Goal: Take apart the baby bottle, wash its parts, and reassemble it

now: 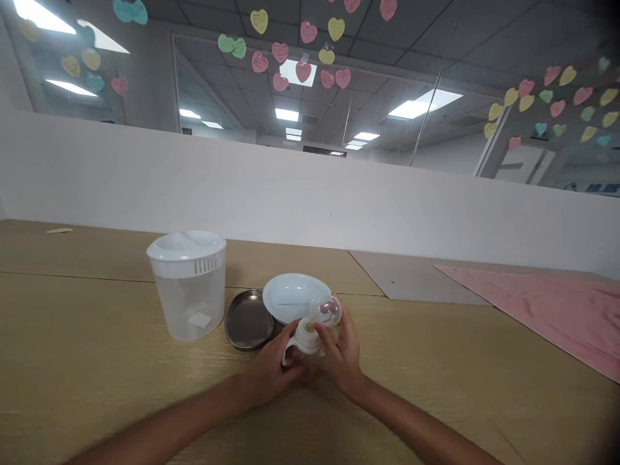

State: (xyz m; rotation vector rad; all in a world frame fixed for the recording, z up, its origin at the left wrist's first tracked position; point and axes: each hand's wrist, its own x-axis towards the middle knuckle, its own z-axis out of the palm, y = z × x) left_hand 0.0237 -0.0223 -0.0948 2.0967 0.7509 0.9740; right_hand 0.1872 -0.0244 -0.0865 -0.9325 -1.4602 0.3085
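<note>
A baby bottle (306, 337) with a white collar and side handle is held over the table, tilted. My left hand (271, 367) is closed around its body and handle from the left. In my right hand (345, 349) is a clear domed cap (327, 310), pinched between thumb and fingers right at the bottle's top. The cap overlaps the nipple area, and I cannot tell whether it is seated or apart. Just behind the bottle lies a white oval dish (293, 287). A round dark metal tray (248, 321) sits to the left of my left hand.
A clear plastic bucket with a white lid (186, 284) stands at left. Pink cloth (552, 303) covers the right side, beside a grey panel (411, 278). A white wall (242, 187) with glass above bounds the table's back.
</note>
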